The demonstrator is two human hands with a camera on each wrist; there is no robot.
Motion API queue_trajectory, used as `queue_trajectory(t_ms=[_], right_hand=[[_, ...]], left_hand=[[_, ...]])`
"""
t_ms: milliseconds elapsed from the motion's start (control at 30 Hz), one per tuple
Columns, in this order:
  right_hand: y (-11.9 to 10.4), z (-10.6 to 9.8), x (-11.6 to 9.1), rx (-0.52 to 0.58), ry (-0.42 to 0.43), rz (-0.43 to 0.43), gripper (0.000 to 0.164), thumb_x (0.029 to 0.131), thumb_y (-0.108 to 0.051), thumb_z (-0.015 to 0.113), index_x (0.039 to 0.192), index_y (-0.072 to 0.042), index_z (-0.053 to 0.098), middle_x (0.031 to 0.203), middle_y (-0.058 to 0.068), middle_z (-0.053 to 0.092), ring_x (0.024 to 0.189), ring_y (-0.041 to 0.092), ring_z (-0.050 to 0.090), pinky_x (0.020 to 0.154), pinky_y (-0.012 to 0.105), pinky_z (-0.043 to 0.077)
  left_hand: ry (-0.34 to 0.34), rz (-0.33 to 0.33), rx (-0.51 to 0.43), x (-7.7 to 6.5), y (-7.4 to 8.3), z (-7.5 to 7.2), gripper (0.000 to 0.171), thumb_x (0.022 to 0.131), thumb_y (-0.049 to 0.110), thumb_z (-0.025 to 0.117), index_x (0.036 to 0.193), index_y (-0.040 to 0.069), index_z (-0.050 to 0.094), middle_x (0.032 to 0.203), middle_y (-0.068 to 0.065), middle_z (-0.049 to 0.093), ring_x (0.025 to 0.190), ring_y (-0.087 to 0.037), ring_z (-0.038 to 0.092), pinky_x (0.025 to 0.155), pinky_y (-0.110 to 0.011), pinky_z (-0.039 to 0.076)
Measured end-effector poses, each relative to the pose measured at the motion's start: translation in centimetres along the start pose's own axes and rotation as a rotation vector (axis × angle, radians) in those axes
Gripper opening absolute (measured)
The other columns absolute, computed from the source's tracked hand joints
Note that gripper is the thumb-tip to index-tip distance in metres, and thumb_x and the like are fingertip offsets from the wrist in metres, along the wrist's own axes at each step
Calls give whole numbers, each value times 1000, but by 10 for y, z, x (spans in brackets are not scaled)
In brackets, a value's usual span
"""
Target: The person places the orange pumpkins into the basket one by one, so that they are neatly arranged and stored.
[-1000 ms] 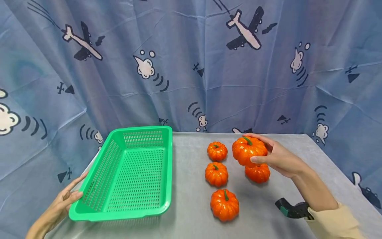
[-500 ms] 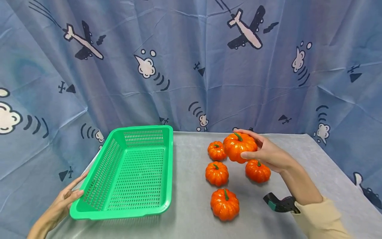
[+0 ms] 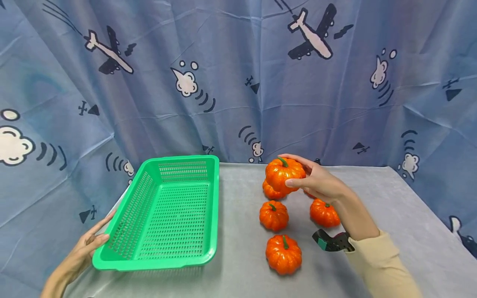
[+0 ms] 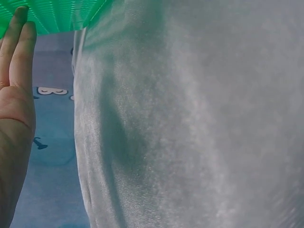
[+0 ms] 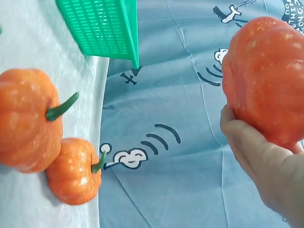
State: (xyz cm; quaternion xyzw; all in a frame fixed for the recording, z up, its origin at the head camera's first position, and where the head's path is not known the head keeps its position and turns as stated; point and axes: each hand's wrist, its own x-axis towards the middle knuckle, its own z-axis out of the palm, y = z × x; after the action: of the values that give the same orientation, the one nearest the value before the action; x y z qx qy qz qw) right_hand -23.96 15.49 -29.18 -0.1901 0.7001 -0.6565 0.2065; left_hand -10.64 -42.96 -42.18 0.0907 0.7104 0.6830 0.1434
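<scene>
In the head view my right hand (image 3: pixel 314 180) grips an orange toy pumpkin (image 3: pixel 279 176) with a green stem, thumb on the near side and fingers round the back. It is held up over the far part of the table and overlaps a smaller pumpkin (image 3: pixel 272 191) behind it. The right wrist view shows the held pumpkin (image 5: pixel 268 80) from beneath, above my palm. At the left, my left hand (image 3: pixel 83 248) touches the outer side of a green plastic basket (image 3: pixel 214 207). Its fingers lie straight against the basket wall in the left wrist view. Nothing lies in the basket.
More pumpkins sit on the grey-covered table (image 3: pixel 238 265): a middle pumpkin (image 3: pixel 273 216), a near pumpkin (image 3: pixel 284 254) and a right pumpkin (image 3: pixel 325 213). Another shows partly under my right hand. A blue curtain (image 3: pixel 223 82) with printed airplanes hangs behind the table.
My right hand has carried the pumpkin leftward and slightly up, uncovering the right pumpkin and passing in front of the far one. The left hand stays at the basket; the view shifts slightly.
</scene>
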Motion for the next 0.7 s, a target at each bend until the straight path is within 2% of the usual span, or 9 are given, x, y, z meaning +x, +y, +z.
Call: queue_trajectory(t_ms=[100,200,233,400,533,700], right_hand=[[-1,4,8,26,-20,-11,63,89,-1,64,145,-9,36,127,8,49,95,17,56,66,18,52],[-3,7,16,67,-39,-33,63,88,1,62,145,-5,35,131,9,46,111,21,52,91,26,52],[-4,8,19,76,-44,-40,64,88,2,63,145,-5,34,131,9,45,113,22,52,93,28,51],[-9,15,32,81,-68,-62,65,88,2,62,146,-4,33,130,10,46,110,22,53,92,28,51],[-13,20,44,85,-98,-65,64,89,3,59,147,-4,31,130,10,46,110,22,52,91,29,52],[-17,27,56,92,-112,-70,64,88,3,59,146,-5,33,128,10,47,108,22,52,87,27,53]], left_hand=[[-23,20,-26,1,0,1,58,104,10,26,151,44,18,126,11,60,108,-18,63,85,-42,56],[-37,38,-33,2,0,1,59,104,9,25,150,45,21,127,11,60,108,-18,63,86,-41,56],[-33,41,-30,2,0,1,59,104,9,25,150,45,21,127,11,60,108,-18,63,86,-41,56],[5,41,13,1,-1,0,59,104,9,27,154,38,15,129,17,56,110,-15,61,86,-39,55],[35,43,62,1,-3,0,58,104,10,28,155,31,11,132,27,46,112,-6,57,85,-33,54],[21,45,31,1,-4,-1,58,104,10,27,154,38,15,130,18,54,109,-12,61,84,-35,55]])
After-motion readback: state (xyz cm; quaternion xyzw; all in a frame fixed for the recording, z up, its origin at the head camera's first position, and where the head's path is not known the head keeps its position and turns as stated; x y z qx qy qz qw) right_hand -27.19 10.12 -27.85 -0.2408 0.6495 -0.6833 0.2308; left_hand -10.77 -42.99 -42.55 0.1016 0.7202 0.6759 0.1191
